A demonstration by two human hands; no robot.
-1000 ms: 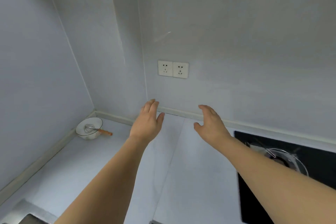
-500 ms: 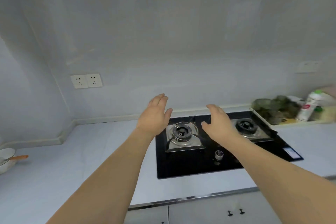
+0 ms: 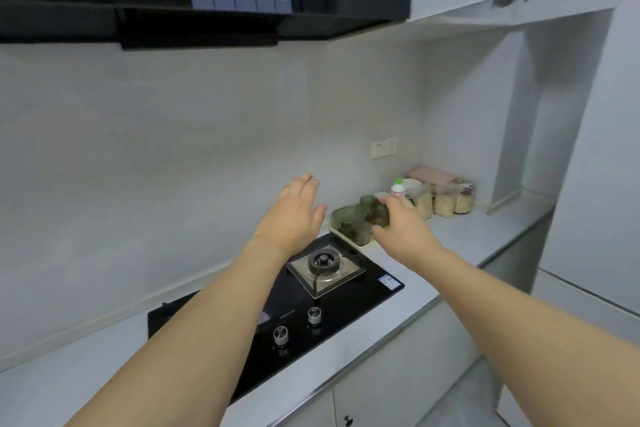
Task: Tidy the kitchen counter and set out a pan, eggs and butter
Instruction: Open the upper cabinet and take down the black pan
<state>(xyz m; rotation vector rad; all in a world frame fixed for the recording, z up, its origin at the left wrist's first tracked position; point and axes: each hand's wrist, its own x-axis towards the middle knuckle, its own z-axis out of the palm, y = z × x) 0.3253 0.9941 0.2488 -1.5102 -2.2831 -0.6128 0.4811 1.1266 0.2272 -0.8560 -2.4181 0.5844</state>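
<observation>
Both my arms stretch forward over the black gas hob (image 3: 346,308). My left hand (image 3: 294,215) hangs above the hob's back edge with straight fingers and holds nothing. My right hand (image 3: 401,229) hovers with relaxed fingers in front of a pale tray (image 3: 349,239) of green glass cups, also holding nothing. No pan, eggs or butter show in this view.
Right of the tray stand a white bottle with a green cap (image 3: 398,188), jars of grain (image 3: 445,201) and a pink box (image 3: 431,174). A black range hood (image 3: 207,3) hangs overhead. White counter (image 3: 485,239) runs to the right corner.
The view has swung from the left corner with the whisk bowl to the right, past the hob to the tray and jars. Both hands stayed open in front of me.
</observation>
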